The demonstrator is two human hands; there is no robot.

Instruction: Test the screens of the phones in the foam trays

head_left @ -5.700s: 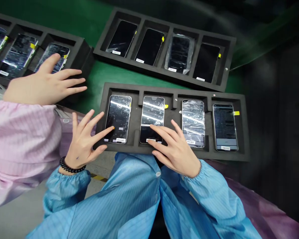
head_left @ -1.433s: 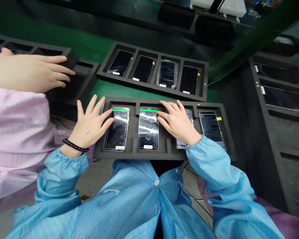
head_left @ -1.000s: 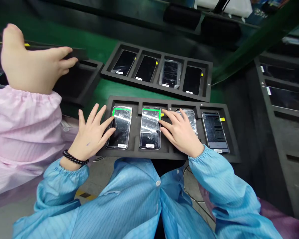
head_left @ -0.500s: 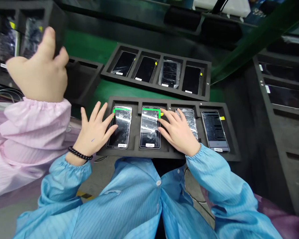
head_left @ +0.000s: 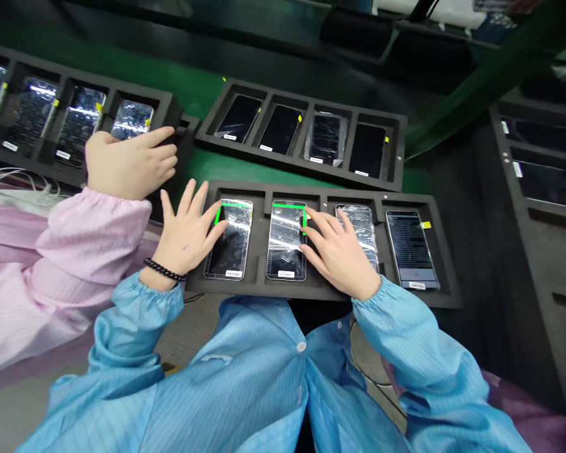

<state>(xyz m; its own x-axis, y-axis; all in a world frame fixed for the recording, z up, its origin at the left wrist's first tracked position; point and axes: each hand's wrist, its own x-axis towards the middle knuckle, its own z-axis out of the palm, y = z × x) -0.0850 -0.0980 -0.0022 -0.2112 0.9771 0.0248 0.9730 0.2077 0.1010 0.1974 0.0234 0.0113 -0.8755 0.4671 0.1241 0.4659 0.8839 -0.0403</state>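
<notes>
A black foam tray (head_left: 259, 288) in front of me has smartphones lying in its compartments. My left hand (head_left: 183, 229), fingers spread, has its index finger at the left edge of the leftmost phone (head_left: 233, 248), where a green line shows along the screen's top and left side. My right hand (head_left: 339, 248) is open, with fingertips at the right edge of the second phone (head_left: 285, 242), which shows green along its top and upper right. Partly under that hand lies a film-wrapped phone (head_left: 358, 220). The rightmost phone (head_left: 411, 248) displays lines of text.
Behind is another foam tray (head_left: 297, 165) with dark phones carrying yellow tabs. On the left, a co-worker's hand (head_left: 127, 163) in a pink sleeve rests by a third phone tray (head_left: 170, 104). More trays (head_left: 514, 207) stand at the right.
The co-worker's hand has moved right and down, and the left tray has been lowered. The green line on the second phone's right side reaches slightly lower. My hands have barely moved.
</notes>
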